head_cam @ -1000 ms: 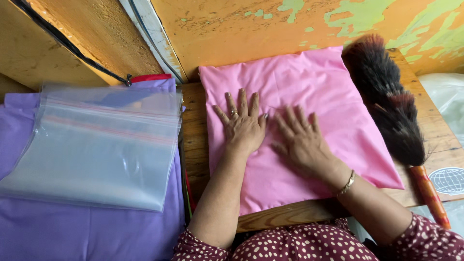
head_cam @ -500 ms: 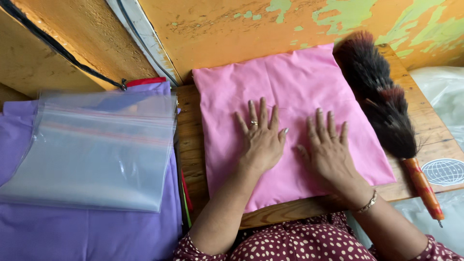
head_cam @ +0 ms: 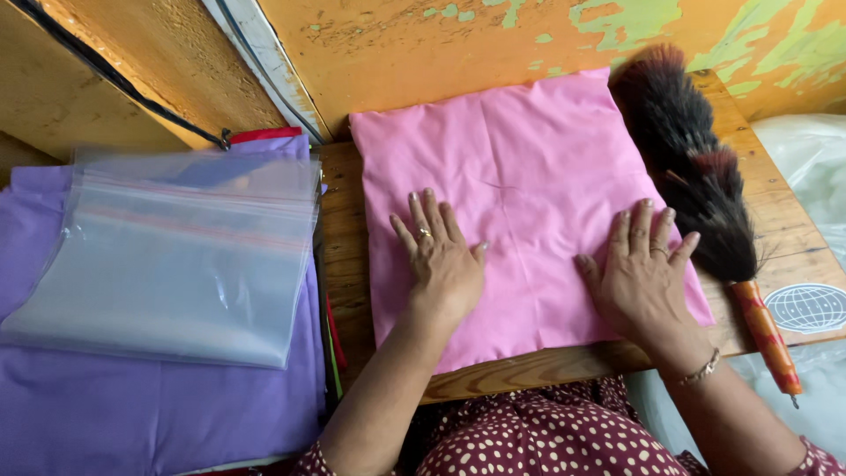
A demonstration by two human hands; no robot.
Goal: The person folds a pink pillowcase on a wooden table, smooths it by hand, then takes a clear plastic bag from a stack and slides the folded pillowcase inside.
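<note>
Purple cloth [head_cam: 132, 414] covers the far left, with a stack of clear zip bags [head_cam: 176, 256] lying on top of it. Beside that, the wooden counter [head_cam: 564, 366] carries a pink cloth [head_cam: 520, 167], spread square and nearly flat — only faint creases show across its middle. By the look of it the smoothing is mostly done; no fold has been made and nothing is bagged. A feather duster [head_cam: 696, 176] lies along the cloth's right edge, touching it. The left hand [head_cam: 445, 269] and right hand [head_cam: 639, 278] both press flat on the pink cloth near its front edge — fingers spread wide, gripping nothing.
</note>
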